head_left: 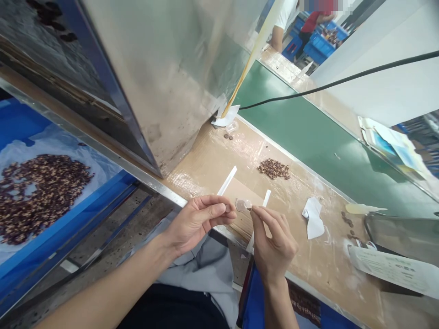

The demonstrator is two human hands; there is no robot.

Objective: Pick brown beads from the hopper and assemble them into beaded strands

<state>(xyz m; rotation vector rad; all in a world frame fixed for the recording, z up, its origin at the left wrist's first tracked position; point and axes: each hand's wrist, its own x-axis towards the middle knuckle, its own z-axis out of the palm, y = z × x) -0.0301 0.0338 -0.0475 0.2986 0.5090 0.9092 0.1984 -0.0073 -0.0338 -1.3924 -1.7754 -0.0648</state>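
Observation:
Above the bench's near edge, my right hand (pixel 274 242) pinches a small round translucent disc (pixel 242 205) between thumb and forefinger. My left hand (pixel 197 219) is curled just left of that disc, its fingertips at or very near the disc's edge; whether they grip it is hard to tell. Beneath the hands lies a tan taped work surface (pixel 212 164). Two thin white strips (pixel 227 180) stand out on it around the hands. Farther off sits a small heap of brown beads (pixel 273 168).
A steel panel (pixel 164 68) rises at the bench's far left. A blue tray (pixel 41 196) holds a large bead pile on plastic. A white cloth (pixel 313 217), a dropper (pixel 360 208) and a printed sheet (pixel 394 269) lie right. A green belt (pixel 308 123) runs behind; a co-worker (pixel 315 23) stands far off.

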